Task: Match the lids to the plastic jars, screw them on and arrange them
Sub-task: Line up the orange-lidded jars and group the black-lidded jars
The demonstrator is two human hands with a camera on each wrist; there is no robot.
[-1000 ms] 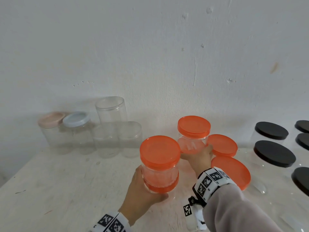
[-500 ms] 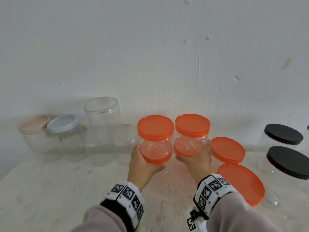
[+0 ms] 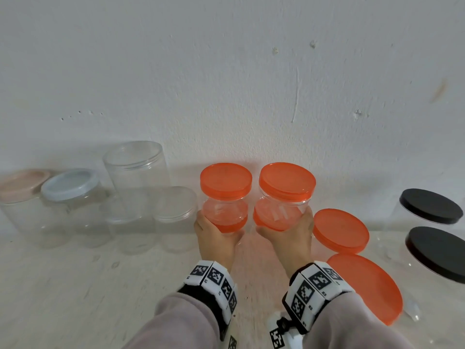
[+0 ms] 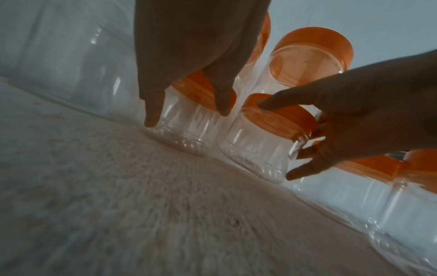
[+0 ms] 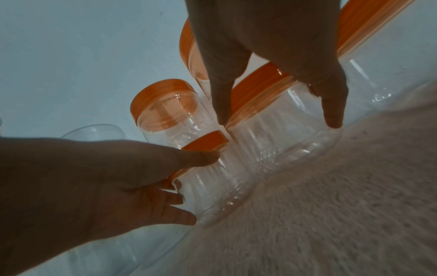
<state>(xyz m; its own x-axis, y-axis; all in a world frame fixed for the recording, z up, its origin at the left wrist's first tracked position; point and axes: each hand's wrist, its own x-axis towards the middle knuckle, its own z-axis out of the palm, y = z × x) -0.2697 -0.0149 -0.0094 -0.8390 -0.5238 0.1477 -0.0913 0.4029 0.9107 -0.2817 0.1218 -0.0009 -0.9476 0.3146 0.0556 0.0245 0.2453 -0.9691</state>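
- Gripping at the base, an orange-lidded jar (image 3: pixel 225 197) is held by the left hand (image 3: pixel 216 235).
- Its twin jar (image 3: pixel 285 197), at 3 o'clock, is grasped by the right hand (image 3: pixel 289 234).

A second earlier the left hand (image 3: pixel 216 235) held its orange-lidded jar (image 3: pixel 224 197) raised, well in front of the right-hand stack (image 3: pixel 284 197). It carried the jar back toward the wall (image 3: pixel 226 71) and lowered it. The jar then stood just beside that stack, on another orange-lidded jar (image 4: pixel 189 128), lids level, with the grip low on the pair.
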